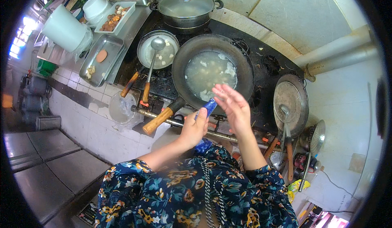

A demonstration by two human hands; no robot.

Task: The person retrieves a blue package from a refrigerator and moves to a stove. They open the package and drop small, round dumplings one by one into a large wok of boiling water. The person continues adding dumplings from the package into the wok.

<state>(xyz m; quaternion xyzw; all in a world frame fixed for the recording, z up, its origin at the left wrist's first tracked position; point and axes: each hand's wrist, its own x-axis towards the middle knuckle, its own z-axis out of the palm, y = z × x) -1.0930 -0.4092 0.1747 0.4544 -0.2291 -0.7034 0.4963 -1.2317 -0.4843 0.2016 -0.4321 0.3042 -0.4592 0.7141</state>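
Observation:
My left hand [194, 128] is closed around a blue plastic packet [209, 107], whose upper end points at the near rim of a large wok [183, 71]. More blue plastic hangs below that hand. Just right of the packet, my right hand [234, 108] is raised with its fingers extended and nothing visibly held; its fingertips overlap the wok's near edge in view. Cloudy liquid [211, 71] with white pieces lies in the wok. The wok's wooden handle [157, 120] points towards the lower left.
A smaller pan [142, 55] holding a ladle [158, 43] stands left of the wok. Behind is a lidded pot [186, 5]. A metal tray [84, 65] and a white food tray [133, 9] lie left; another wok [301, 99] rests right. A plastic-lined bucket [118, 113] stands below.

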